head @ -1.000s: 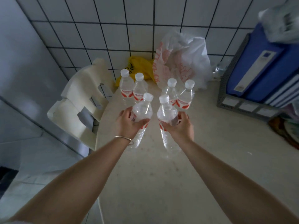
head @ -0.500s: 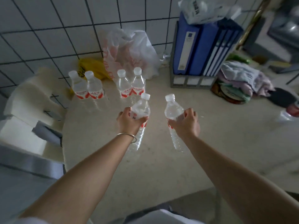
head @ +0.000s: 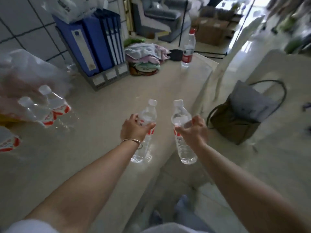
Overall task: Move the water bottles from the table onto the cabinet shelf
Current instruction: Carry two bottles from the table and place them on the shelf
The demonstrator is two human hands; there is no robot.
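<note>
The bottles left on the table (head: 94, 132) sit at the far left edge of view, smeared by motion blur — two white caps and red label bands (head: 55, 113) are legible, a further red label (head: 8, 144) is cut off by the frame. The left hand (head: 134, 129) has its fingers wrapped around one water bottle (head: 144, 130); the right hand (head: 193, 130) grips a second bottle (head: 182, 132) the same way, both lifted over the table's near edge. No cabinet shelf can be made out. Blue binders (head: 94, 42) in a grey rack stand against the tiled wall, folded cloths (head: 144, 54) beside them, a red-capped bottle (head: 189, 47) near the far corner — a dark bag (head: 235, 120) sits on the floor.
</note>
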